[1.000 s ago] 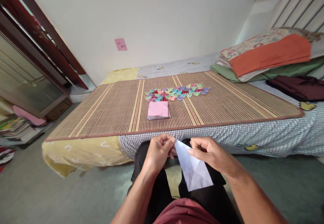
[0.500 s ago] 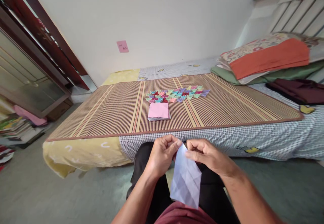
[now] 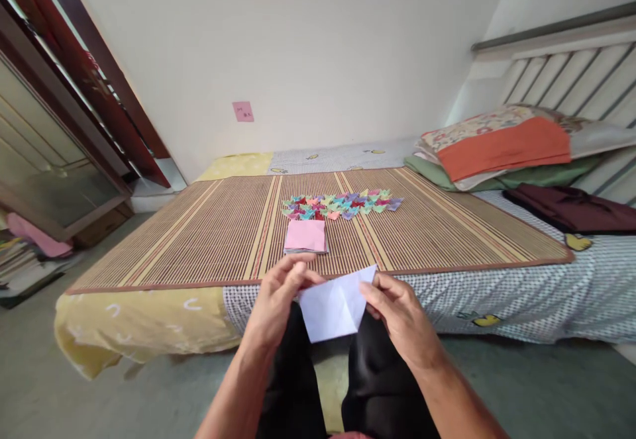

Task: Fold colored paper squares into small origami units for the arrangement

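Observation:
A creased pale lavender paper (image 3: 332, 310) is held up above my knees, in front of the bed's edge. My right hand (image 3: 395, 306) pinches its right corner between thumb and fingers. At the paper's left end, my left hand (image 3: 282, 295) has its thumb and forefinger apart, with other fingertips behind the paper's upper left edge; whether they grip it is hidden. Beyond my hands, a stack of square paper (image 3: 305, 234) with a pink sheet on top lies on the striped mat (image 3: 199, 240). Several small folded paper pieces (image 3: 342, 204) in many colours stand in rows behind the stack.
Folded bedding (image 3: 507, 151) and a dark maroon cloth (image 3: 571, 207) lie on the bed's right side, near a slatted headboard (image 3: 561, 85). A pink note (image 3: 243, 111) is on the wall. Books and papers (image 3: 24, 263) lie at the far left.
The paper has turned from hanging lengthwise to a wider, sideways position, its lower end now higher. My left hand has moved left and its fingers have spread. The view has shifted slightly.

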A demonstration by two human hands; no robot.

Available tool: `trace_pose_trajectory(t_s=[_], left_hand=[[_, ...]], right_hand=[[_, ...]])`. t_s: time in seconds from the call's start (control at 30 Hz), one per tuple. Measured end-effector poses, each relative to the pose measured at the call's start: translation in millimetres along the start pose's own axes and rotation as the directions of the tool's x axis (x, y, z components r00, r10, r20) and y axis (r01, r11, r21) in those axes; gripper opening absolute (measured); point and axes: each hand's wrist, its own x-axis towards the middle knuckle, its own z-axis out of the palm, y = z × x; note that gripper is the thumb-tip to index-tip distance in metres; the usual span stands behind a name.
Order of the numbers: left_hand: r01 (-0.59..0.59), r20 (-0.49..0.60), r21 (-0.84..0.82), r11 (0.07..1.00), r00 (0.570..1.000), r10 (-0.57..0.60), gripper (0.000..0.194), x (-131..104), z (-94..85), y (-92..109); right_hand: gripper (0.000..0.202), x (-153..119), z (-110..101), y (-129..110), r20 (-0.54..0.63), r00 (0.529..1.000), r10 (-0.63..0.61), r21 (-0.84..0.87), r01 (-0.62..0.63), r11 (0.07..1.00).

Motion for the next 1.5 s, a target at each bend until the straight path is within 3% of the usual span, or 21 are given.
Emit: trace_pose_trajectory(t_s=[0.07,0.13,0.17,0.23,0.3,0.33,0.5,0.6,0.7,0.9,1.1,1.23,1.3,1.4,1.5], left_hand=[[0.004,-0.206,-0.172,0.985,0.978,-0.04,0.047,0,-10.1,-13],[0.023,-0.384,-0.23,0.973,0.916,-0.112,0.049,-7,-11.0,-30],[0.076,-0.375,-0.238,0.968,0.913,-0.163,0.048,-13,-7.3,-37],[0.159,-0.196,-0.212,0.964,0.96,-0.201,0.039,-25,6.9,-48],[0.142,0.012,-0.206,0.968,0.99,-0.142,0.036,-36,24.7,-50],[0.106,0.021,-0.221,0.969,0.994,-0.104,0.033,-39,32.7,-48],[-0.017,-0.178,-0.264,0.964,0.984,-0.031,0.026,-41,47.4,-35],[-0.001,-0.188,-0.252,0.968,0.981,-0.047,0.03,-42,43.9,-34],[0.0,-0.212,-0.209,0.978,0.976,-0.046,0.032,-45,41.0,-33],[-0.26,-0.414,-0.126,0.957,0.891,0.187,0.053,-52,40.4,-29],[-0.325,-0.383,-0.032,0.945,0.878,0.288,0.066,-60,42.6,-26],[-0.394,-0.403,0.054,0.918,0.832,0.381,0.087,-67,41.1,-28],[-0.386,-0.398,0.126,0.914,0.824,0.403,0.073,-69,39.9,-30],[-0.273,-0.333,0.166,0.948,0.889,0.314,0.04,-69,38.8,-31],[-0.194,-0.319,0.137,0.971,0.92,0.229,0.029,-65,38.9,-28]], right_hand=[[0.047,3,1,5,-0.181,0.983,-0.038,0.035,0.045,0.998],[0.045,7,5,9,-0.291,0.956,-0.047,0.056,0.066,0.996],[0.043,8,8,11,-0.327,0.944,-0.046,0.062,0.07,0.996],[0.043,8,16,12,-0.356,0.934,-0.028,0.071,0.057,0.996],[0.043,6,26,11,-0.345,0.938,0.004,0.098,0.032,0.995],[0.043,4,31,10,-0.322,0.947,0.02,0.123,0.021,0.992],[0.034,-6,41,1,-0.209,0.978,0.0,0.088,0.018,0.996],[0.031,-9,34,-5,-0.093,0.994,-0.057,0.012,0.059,0.998],[0.034,-11,26,-7,-0.07,0.993,-0.092,-0.105,0.085,0.991],[0.041,-17,25,-7,-0.042,0.985,-0.167,-0.302,0.146,0.942],[0.038,-20,29,-9,-0.029,0.99,-0.136,-0.269,0.123,0.955],[0.039,-22,29,-9,-0.042,0.995,-0.096,-0.244,0.083,0.966],[0.039,-22,30,-9,-0.038,0.995,-0.089,-0.226,0.079,0.971],[0.038,-23,32,-10,-0.02,0.996,-0.084,-0.213,0.078,0.974],[0.037,-24,33,-12,-0.006,0.997,-0.08,-0.215,0.077,0.974]])
